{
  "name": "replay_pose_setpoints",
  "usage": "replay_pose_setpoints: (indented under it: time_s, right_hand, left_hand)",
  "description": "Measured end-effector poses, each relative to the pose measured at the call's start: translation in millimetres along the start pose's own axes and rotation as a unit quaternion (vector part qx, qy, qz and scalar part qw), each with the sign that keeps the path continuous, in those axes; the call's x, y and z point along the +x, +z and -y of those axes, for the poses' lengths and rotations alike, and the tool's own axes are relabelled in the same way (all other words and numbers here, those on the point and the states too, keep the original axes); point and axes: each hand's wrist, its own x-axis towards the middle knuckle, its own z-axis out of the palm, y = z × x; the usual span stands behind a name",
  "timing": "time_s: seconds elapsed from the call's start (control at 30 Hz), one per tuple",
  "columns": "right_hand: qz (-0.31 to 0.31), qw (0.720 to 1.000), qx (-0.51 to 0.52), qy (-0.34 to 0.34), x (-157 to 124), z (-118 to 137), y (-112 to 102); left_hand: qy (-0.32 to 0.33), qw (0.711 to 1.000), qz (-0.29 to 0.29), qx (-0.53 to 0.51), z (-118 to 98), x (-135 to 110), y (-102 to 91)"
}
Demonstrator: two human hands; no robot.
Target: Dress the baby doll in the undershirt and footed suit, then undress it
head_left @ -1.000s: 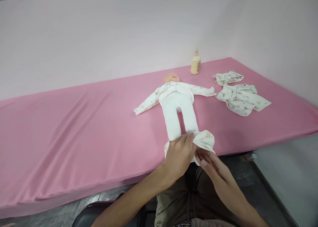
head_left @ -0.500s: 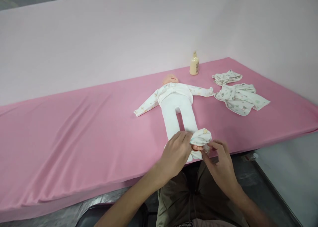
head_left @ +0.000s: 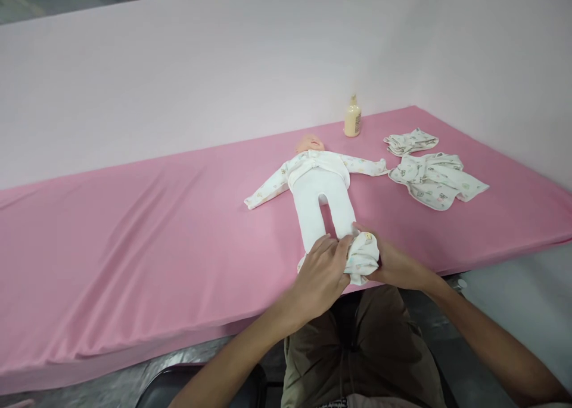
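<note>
A baby doll (head_left: 319,187) lies on its back, arms spread, its white legs pointing toward me. It wears a white printed top (head_left: 313,161) pushed up around the chest. White printed baby pants (head_left: 363,256) are bunched around its feet by the table's near edge. My left hand (head_left: 322,274) is closed on the bunched cloth between the doll's lower legs. My right hand (head_left: 391,264) wraps the outer side of the same bunch, its thumb side by the doll's lower leg; most of its fingers are hidden behind the cloth. The doll's feet are covered from view.
A pump bottle (head_left: 353,119) stands at the back by the white wall. To the right lie a folded printed cloth (head_left: 411,141) and a loosely knotted printed garment (head_left: 438,178). A pink sheet (head_left: 179,247) covers the table. A black chair (head_left: 165,384) is below the near edge.
My right hand has moved from the doll's exposed toes to the outer side of the pants and round them. The toes are now hidden under cloth. My left hand stays in place.
</note>
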Motion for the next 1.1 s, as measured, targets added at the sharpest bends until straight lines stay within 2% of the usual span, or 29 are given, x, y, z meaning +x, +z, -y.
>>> replay_pose_setpoints:
  time_s: [0.17,0.27,0.43,0.6,0.7,0.8,0.87,0.97,1.1]
  right_hand:
    - [-0.006,1.000,0.020,0.000,1,-8,0]
    - [0.004,1.000,0.006,0.018,7,-2,-7]
    - [0.021,0.997,-0.052,0.059,14,16,-20]
    - [0.043,0.995,-0.060,0.061,14,20,-32]
    - [0.076,0.997,0.006,0.032,16,16,-45]
    - [0.040,0.996,0.073,0.014,22,16,-54]
    - [0.019,0.998,0.039,0.038,28,19,-53]
    - [0.069,0.995,-0.014,0.074,40,22,-49]
    - [0.176,0.979,0.034,0.092,55,17,-52]
  left_hand:
    - [-0.033,0.994,-0.019,-0.105,5,2,-7.2]
    - [-0.049,0.987,-0.016,-0.149,9,8,-17.9]
    - [-0.044,0.993,-0.034,-0.108,16,22,-31.4]
    - [-0.037,0.994,-0.041,-0.095,22,23,-30.2]
    - [-0.048,0.990,-0.025,-0.132,25,25,-32.1]
    - [-0.042,0.986,0.012,-0.163,28,32,-37.6]
    - [-0.031,0.985,0.044,-0.164,30,37,-41.0]
    - [-0.026,0.987,0.072,-0.140,32,42,-44.6]
    - [-0.012,0.990,0.075,-0.118,38,35,-49.8]
